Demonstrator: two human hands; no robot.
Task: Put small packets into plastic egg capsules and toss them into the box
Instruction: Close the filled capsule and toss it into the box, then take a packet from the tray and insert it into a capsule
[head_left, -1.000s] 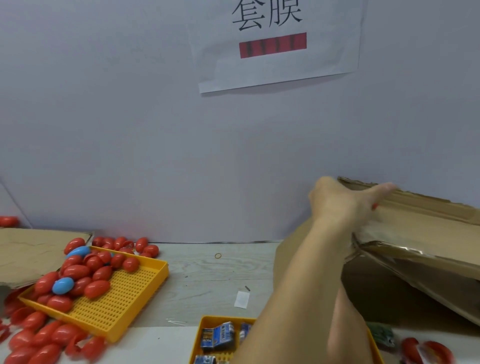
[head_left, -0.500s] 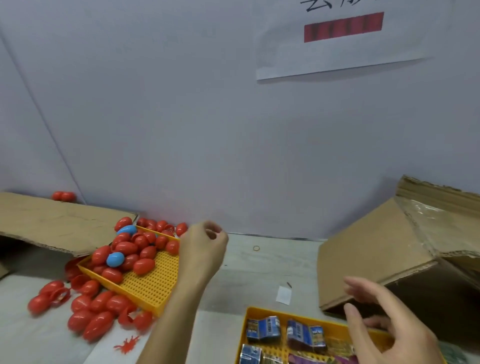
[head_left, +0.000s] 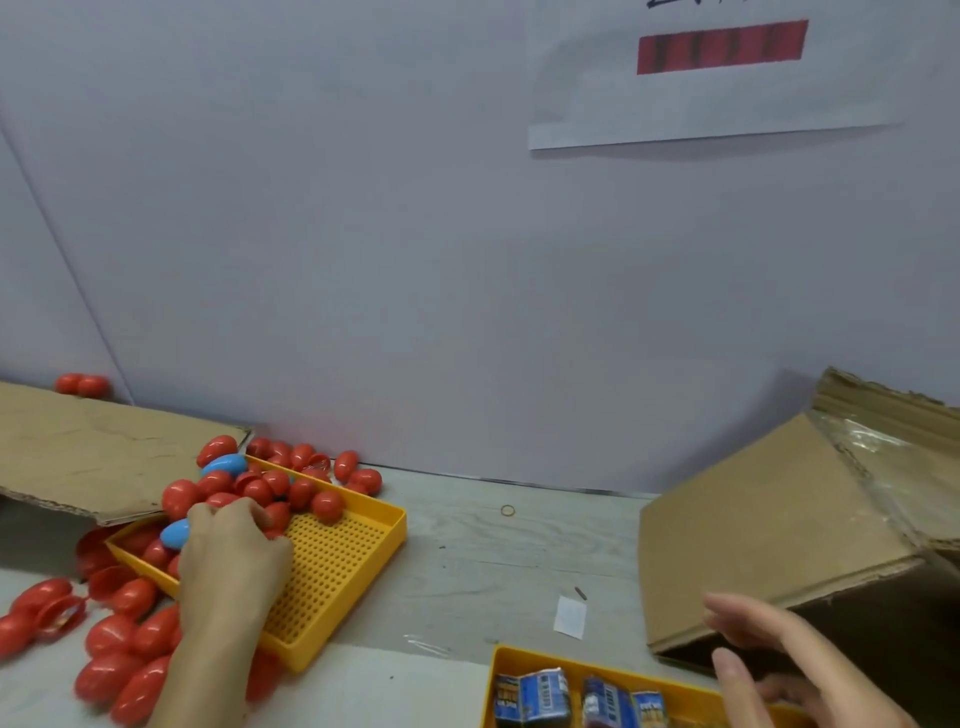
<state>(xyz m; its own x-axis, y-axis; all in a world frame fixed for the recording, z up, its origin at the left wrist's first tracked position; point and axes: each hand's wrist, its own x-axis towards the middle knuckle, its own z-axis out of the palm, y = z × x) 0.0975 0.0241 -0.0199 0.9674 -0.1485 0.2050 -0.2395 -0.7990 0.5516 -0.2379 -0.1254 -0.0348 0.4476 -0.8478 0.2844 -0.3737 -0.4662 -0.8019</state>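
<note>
A yellow perforated tray (head_left: 332, 561) at the left holds a heap of red egg capsules (head_left: 311, 499) and two blue ones (head_left: 223, 465). My left hand (head_left: 234, 556) lies on that heap, its fingers curled down round a red capsule (head_left: 272, 517). More red capsules (head_left: 119, 644) lie loose on the table around the tray. At the bottom edge a second yellow tray (head_left: 511, 660) holds small blue packets (head_left: 540, 696). My right hand (head_left: 789, 670) hovers over it with fingers spread, holding nothing. The open cardboard box (head_left: 753, 525) stands at the right.
A cardboard flap (head_left: 93, 452) overhangs the capsule tray from the left. A rubber band (head_left: 507, 510) and a white paper scrap (head_left: 570, 616) lie on the grey table between the trays. A wall with a paper sign (head_left: 722, 78) closes the back.
My left hand has dropped from above the capsule tray onto the heap and closed on a capsule. My right hand stays spread over the packet tray.
</note>
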